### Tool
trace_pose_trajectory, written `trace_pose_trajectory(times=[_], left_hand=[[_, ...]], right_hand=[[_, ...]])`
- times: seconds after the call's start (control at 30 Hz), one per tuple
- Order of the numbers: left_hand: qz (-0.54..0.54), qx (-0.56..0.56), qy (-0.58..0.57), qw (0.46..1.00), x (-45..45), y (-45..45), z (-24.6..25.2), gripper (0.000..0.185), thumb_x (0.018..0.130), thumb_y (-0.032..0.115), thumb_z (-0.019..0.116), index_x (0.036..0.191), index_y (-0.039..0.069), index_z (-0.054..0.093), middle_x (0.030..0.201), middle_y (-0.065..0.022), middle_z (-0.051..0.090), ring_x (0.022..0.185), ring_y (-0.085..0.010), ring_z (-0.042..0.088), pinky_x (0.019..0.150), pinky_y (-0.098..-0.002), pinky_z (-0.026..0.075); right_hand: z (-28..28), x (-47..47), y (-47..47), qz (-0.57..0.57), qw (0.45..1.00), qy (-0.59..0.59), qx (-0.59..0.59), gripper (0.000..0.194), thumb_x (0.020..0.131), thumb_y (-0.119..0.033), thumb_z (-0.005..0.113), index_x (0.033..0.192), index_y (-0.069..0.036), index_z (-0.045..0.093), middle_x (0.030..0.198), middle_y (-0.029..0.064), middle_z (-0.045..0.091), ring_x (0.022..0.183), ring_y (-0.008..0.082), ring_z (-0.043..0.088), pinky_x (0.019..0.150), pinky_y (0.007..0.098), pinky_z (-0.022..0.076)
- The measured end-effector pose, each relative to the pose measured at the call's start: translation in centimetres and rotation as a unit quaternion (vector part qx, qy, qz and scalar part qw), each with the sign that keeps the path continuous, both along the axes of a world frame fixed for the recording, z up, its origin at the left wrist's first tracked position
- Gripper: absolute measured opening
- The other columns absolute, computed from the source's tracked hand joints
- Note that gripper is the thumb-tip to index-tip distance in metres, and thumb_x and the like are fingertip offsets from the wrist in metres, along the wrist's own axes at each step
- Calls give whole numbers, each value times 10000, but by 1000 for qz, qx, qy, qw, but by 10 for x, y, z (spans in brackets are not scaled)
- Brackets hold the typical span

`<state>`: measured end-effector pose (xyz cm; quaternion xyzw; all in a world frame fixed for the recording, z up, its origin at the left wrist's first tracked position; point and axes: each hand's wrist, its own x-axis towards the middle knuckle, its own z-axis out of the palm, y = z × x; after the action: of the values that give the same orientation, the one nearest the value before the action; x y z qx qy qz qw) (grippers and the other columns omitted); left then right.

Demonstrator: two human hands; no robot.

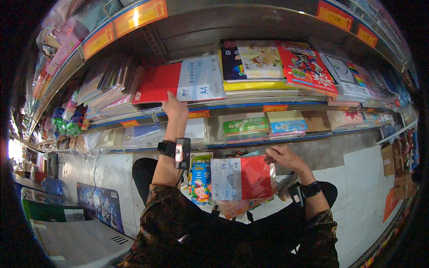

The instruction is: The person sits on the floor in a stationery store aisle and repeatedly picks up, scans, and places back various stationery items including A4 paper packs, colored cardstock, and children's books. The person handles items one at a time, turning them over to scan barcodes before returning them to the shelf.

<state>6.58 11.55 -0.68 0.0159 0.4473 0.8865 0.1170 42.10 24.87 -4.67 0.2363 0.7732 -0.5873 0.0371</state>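
Observation:
My left hand (175, 108) grips the front edge of a plastic-wrapped pack of red A4 card paper (157, 82) on the middle shelf, its thumb on top. The pack has a pale blue printed band. Before my lap, a second red card paper pack (256, 177) of the same kind lies over other printed goods. My right hand (283, 157) pinches that pack's far right corner with curled fingers. Partly beneath it are a blue children's book (201, 187) with a cartoon child on the cover and a pinkish-orange printed packet (234, 209).
Thin books and papers (107, 83) are stacked left on the shelf. Colouring books (261, 62) and a red comic-style book (306, 67) lie right. The lower shelf holds green-banded packs (246, 125). A grey plastic bin lid (83, 243) stands at lower left. Orange price tags (140, 18) line the shelf edges.

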Motion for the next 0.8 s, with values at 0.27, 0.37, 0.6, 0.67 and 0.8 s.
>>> trace_pose_trajectory(times=[0.27,0.37,0.6,0.67,0.8], left_hand=[[-257,-166,-64,950,0,-46,26,354,902,299,419,880,-45,501,683,-105,561,564,-191,537,462,-271,441],[-281,-235,-70,928,-4,-50,25,414,875,394,456,765,3,533,602,-67,533,453,-136,457,343,-226,339],[-318,-397,35,860,1,-56,26,493,828,467,516,617,21,517,446,-27,399,324,-135,350,332,-274,290],[-201,-518,218,802,11,-59,26,458,841,411,517,616,12,535,497,-71,446,387,-177,410,381,-314,339],[152,-535,542,630,24,-59,19,306,813,300,569,690,21,586,661,-129,520,613,-276,519,561,-400,409]], right_hand=[[1,-5,-3,24,998,36,39,350,870,-312,487,862,22,589,746,86,630,660,137,564,613,300,459],[4,-6,-3,41,996,-34,66,318,892,-267,475,911,33,577,797,87,629,735,138,604,673,258,482],[3,-6,-3,48,998,-21,44,296,891,-251,476,904,27,577,783,83,631,730,138,609,667,257,484],[2,-6,-4,40,998,-16,45,294,890,-250,479,906,26,578,783,82,631,732,135,609,666,256,484],[-1,-9,-9,4,1000,14,11,310,876,-271,491,824,25,567,710,86,605,674,135,574,611,301,464]])
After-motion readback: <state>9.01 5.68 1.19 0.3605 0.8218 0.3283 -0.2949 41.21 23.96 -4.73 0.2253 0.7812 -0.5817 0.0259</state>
